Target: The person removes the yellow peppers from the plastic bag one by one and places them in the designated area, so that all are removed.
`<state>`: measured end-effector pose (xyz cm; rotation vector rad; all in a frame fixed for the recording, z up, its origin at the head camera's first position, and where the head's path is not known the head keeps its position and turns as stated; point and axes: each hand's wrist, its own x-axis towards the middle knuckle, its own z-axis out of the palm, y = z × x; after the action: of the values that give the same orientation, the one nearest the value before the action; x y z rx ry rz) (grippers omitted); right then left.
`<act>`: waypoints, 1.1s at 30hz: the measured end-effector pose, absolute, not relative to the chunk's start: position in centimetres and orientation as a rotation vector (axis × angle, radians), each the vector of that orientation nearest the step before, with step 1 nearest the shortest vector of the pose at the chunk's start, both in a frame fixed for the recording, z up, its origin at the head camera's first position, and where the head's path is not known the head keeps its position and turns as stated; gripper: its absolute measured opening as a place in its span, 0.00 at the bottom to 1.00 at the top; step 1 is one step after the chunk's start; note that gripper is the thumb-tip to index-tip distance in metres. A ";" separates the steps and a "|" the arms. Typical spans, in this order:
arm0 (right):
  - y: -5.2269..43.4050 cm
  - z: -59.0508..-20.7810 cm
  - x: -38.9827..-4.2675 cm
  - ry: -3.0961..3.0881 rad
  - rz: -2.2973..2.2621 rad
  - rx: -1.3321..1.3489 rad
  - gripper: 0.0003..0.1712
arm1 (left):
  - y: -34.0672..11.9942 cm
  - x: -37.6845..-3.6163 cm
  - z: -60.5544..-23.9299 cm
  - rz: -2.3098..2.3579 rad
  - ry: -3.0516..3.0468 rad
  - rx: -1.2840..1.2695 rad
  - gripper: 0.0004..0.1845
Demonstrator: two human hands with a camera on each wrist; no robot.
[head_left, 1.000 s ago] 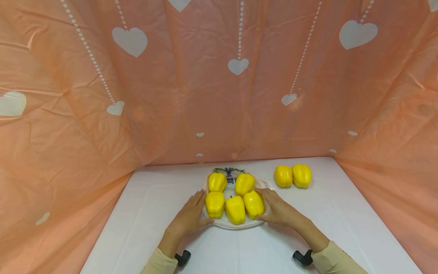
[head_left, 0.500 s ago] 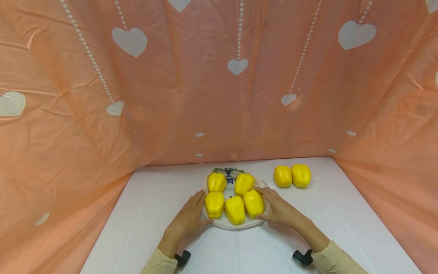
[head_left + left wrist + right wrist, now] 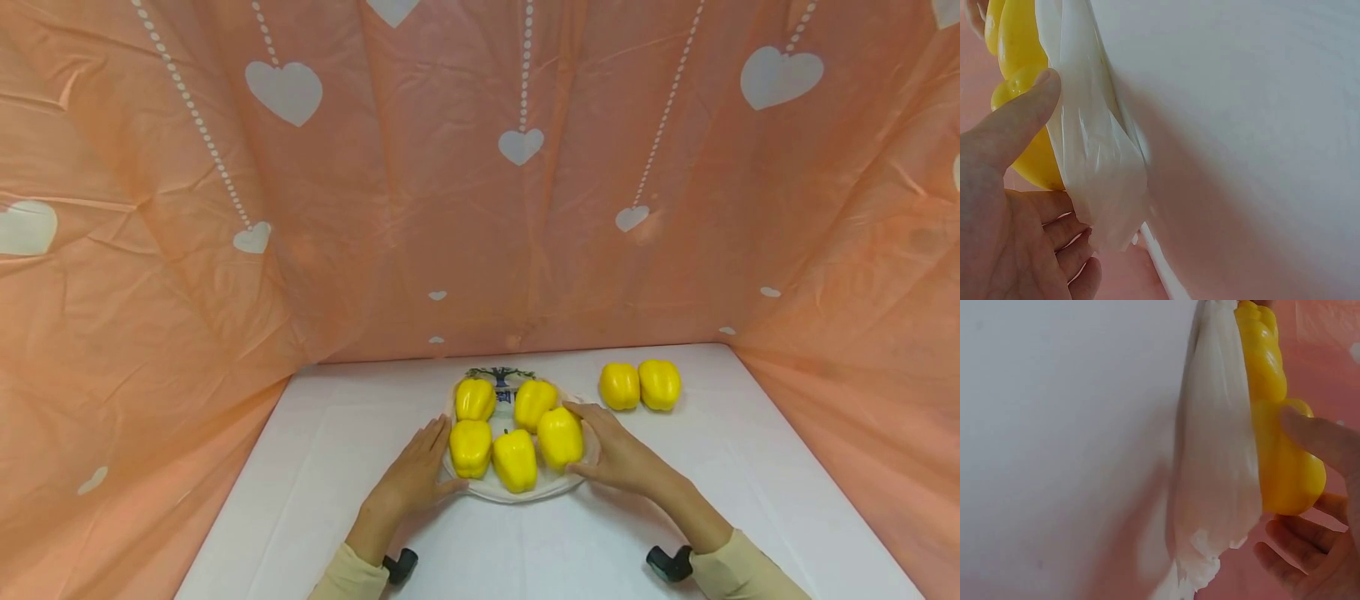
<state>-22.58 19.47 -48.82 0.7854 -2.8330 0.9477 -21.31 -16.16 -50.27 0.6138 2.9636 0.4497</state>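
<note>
Five peppers [image 3: 514, 429] sit on the plate [image 3: 517, 492] at lower centre of the head view; two more [image 3: 640, 385] lie on the counter [image 3: 750, 467] to the upper right, so loading looks mostly done. The left hand [image 3: 415, 477] rests on the plate's left rim, fingers straight and together. The right hand [image 3: 622, 454] curls around the rightmost pepper [image 3: 559, 438]. The wrist views show only blurred white film and yellow; the plate's pattern is mostly hidden.

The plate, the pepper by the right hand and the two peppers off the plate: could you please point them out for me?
plate [image 3: 501, 492]: head view, bare near rim.
pepper by the right hand [image 3: 558, 437]: head view, middle of its body.
two peppers off the plate [image 3: 640, 385]: head view, where the pair meet.
</note>
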 end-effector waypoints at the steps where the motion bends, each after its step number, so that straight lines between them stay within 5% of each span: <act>1: 19.5 -48.7 -22.5 -2.820 0.948 0.788 0.55 | -16.2 -21.3 -50.2 0.453 2.962 0.611 0.55; 33: 25.6 -47.3 -22.5 -2.677 0.900 0.694 0.54 | -16.1 -21.4 -50.4 0.465 2.958 0.593 0.56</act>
<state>-22.52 25.56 -47.29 0.6941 -2.6770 0.8998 -21.37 -16.14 -50.44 0.5930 2.9578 0.4650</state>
